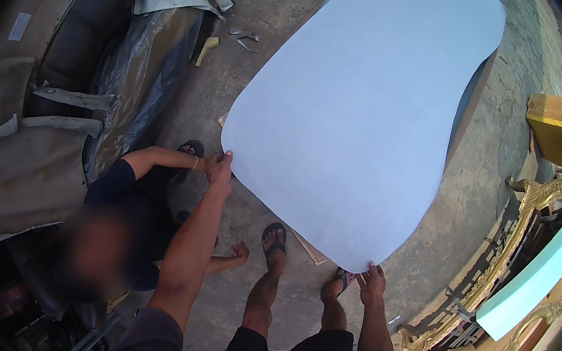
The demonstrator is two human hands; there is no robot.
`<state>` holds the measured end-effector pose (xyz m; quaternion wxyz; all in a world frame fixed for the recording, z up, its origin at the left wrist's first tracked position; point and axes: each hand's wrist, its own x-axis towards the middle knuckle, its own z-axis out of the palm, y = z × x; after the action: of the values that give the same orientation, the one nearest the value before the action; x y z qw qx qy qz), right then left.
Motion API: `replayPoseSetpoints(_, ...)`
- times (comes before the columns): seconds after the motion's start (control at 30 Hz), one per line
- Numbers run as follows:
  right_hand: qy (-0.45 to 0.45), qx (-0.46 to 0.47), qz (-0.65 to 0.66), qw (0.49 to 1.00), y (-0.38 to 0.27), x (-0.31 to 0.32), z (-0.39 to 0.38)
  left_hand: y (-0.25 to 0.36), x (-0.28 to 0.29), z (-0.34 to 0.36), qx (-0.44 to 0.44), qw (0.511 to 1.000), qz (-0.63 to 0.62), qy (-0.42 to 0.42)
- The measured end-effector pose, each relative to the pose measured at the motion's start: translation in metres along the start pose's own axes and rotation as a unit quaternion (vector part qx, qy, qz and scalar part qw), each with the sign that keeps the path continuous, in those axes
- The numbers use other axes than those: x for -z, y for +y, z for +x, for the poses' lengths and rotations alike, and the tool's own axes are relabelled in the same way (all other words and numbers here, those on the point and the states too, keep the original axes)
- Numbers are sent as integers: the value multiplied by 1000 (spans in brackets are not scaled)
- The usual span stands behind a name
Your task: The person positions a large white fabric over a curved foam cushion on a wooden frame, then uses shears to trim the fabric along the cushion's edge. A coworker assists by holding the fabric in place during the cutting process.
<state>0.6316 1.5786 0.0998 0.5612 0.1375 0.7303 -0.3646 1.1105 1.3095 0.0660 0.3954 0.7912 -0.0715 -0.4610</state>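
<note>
A large, smooth white sheet [351,114] with rounded corners stretches out in front of me, covering most of a flat piece under it. My left hand [221,168] pinches its near-left edge, thumb on top. At the near-right corner, my right hand [371,283] grips the rim between thumb and fingers. A co-worker crouches at my left; one of that person's hands [205,163] is right beside my left hand, partly hidden by it. The co-worker's other hand [239,252] hangs lower, near my foot. Whether the sheet is fabric or foam I cannot tell.
Dark sofa parts [93,19] and brown cloth pieces [29,166] crowd the left side. A gold carved frame [469,304] with a mint-green strip [536,266] and a wooden piece [560,132] line the right. Scraps [245,38] lie on the concrete floor [488,145].
</note>
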Motion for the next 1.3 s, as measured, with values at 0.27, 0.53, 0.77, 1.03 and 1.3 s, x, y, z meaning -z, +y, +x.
replayPoseSetpoints(0.27, 119, 50, 25, 991, 30, -21, 0, 9, 4, 22, -40, 989, 131, 55)
replayPoseSetpoints(0.53, 159, 98, 56, 981, 38, -34, -9, 45, -20, 18, -113, 982, 148, -14)
replayPoseSetpoints(0.77, 116, 44, 73, 990, 36, -41, -17, 37, -5, 39, -77, 986, 146, -3)
replayPoseSetpoints(1.03, 153, 91, 100, 979, 51, -47, -5, 24, -3, 55, -92, 979, 177, 27)
replayPoseSetpoints(1.3, 133, 100, 116, 979, 51, -41, -4, 25, 20, 77, -45, 991, 100, -76)
